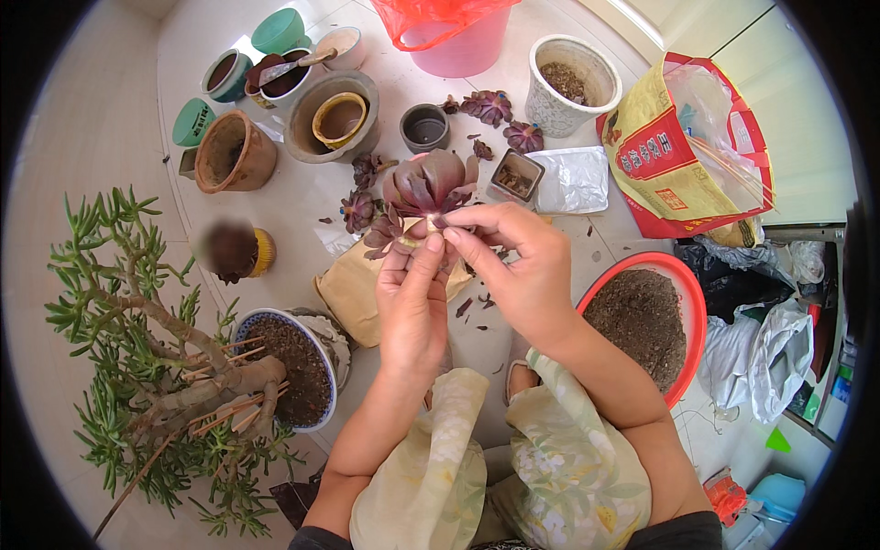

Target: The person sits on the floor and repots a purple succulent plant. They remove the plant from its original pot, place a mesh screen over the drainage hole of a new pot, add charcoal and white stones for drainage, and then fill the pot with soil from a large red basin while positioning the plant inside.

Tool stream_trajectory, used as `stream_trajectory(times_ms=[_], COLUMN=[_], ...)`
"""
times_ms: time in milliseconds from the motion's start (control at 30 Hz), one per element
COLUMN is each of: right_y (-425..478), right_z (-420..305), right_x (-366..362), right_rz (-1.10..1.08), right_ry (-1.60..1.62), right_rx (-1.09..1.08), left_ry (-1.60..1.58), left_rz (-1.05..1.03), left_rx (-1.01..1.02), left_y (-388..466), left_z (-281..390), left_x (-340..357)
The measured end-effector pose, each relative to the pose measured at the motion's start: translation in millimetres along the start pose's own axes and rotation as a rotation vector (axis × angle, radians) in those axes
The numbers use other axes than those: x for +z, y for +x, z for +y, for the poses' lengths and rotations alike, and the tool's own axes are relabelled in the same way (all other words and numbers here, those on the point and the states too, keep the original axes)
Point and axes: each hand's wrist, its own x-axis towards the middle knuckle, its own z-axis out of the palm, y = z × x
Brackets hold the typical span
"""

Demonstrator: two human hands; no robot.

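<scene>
A purple succulent rosette [426, 182] is held up in front of me, its pale stem showing under the leaves. My left hand [414, 302] grips that stem between thumb and fingers, with a smaller purple rosette [385, 230] hanging beside it. From the right, my right hand [519, 251] pinches with thumb and forefinger at the base of the large rosette, by its lowest leaves. Its fingertips partly hide what they hold. Beneath my hands lies a brown paper packet [354, 289], and dark fallen leaves [464, 307] are scattered on the tiled floor.
Cut rosettes [487, 106] lie beyond my hands near a small black pot [425, 128]. A red basin of soil [636, 323] stands right, below a yellow-red bag [677, 151]. At left, a branching succulent [206, 371] leans from its pot. Nested pots [302, 134] stand farther back.
</scene>
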Motion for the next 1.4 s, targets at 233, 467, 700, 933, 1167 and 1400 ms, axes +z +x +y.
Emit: stream_trajectory(times_ms=[233,467,700,933,1167,1400], right_y=[0,14,25,18,14,14], right_z=[0,-3,4,-3,7,9], right_x=[-11,-14,-14,-22,-17,-37], right_rz=[0.069,0.144,0.046,0.059,0.035,0.063], right_ry=[-0.006,-0.183,-0.448,-0.222,-0.151,-0.097], right_rx=[-0.023,-0.186,-0.413,-0.27,-0.179,-0.068], left_ry=[-0.089,-0.117,-0.063,-0.141,-0.213,-0.431], left_rz=[-0.031,-0.026,-0.031,-0.005,-0.001,0.002], left_rx=[-0.089,-0.175,-0.16,-0.202,-0.26,-0.348], left_y=[-1,-4,-6,-3,-3,1], left_z=[5,11,11,12,14,16], left_x=[-7,-1,3,0,0,-9])
